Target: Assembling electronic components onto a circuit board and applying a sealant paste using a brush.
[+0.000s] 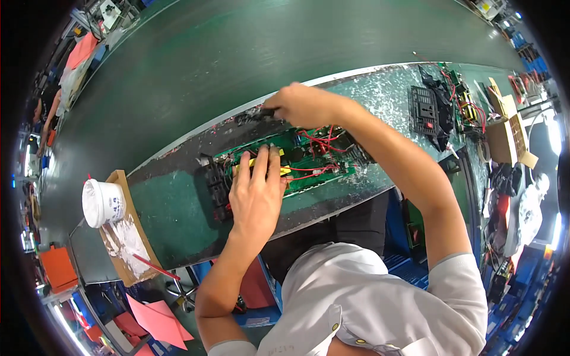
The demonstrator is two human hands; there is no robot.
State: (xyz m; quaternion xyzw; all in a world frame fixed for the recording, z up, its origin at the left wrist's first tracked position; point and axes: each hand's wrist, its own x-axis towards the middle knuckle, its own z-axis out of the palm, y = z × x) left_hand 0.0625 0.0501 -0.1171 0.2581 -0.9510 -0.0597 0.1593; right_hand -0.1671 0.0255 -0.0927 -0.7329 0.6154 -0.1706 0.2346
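My left hand (256, 196) lies with its fingers stretched out over a green circuit board (309, 178), touching yellow-wrapped parts on it. Red wires (323, 142) loop across the board's right half. A black end piece (215, 187) stands at the board's left end, beside my left fingers. Beyond the board, my right hand (309, 105) is closed near the bench's far edge. Something small and dark (261, 114) shows at its fingertips, too unclear to name.
At the left, a white tub (104, 203) stands on a cardboard piece (127, 246) smeared with white paste. A black vented panel (424, 113), more wired boards (466, 107) and a cardboard box (507, 139) are at the right. A long green surface (237, 53) runs beyond the bench.
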